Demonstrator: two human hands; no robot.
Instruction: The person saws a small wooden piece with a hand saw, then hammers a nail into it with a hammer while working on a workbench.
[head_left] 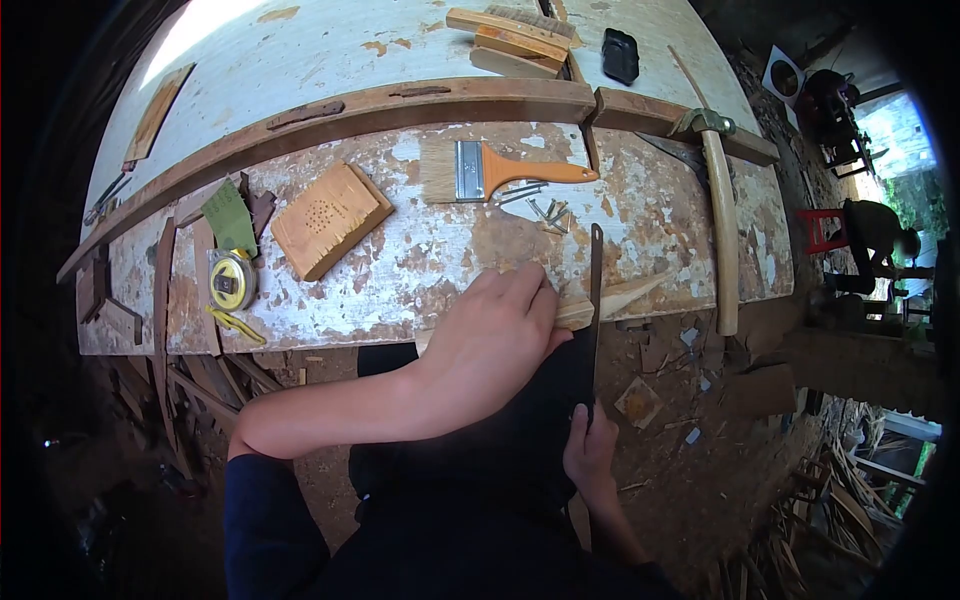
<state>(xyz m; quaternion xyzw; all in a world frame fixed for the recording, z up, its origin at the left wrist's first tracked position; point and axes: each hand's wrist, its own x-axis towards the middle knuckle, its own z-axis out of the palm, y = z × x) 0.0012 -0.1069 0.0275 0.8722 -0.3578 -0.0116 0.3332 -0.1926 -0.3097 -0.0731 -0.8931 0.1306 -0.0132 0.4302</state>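
Observation:
My left hand lies over a pale wooden strip at the bench's near edge. Its fingers are bent around the strip, hiding much of it. Low on the right, my right hand is closed round the handle end of a narrow saw. The long dark blade points away from me and crosses the strip just right of my left hand. Its teeth are too small to make out. Beyond the hands lie several nails and a paintbrush with an orange handle.
On the worn bench are a wooden block, a tape measure, green sandpaper and a hammer. A raised wooden rail crosses behind them. Past it are a brush and black tray. Another person bends at far right.

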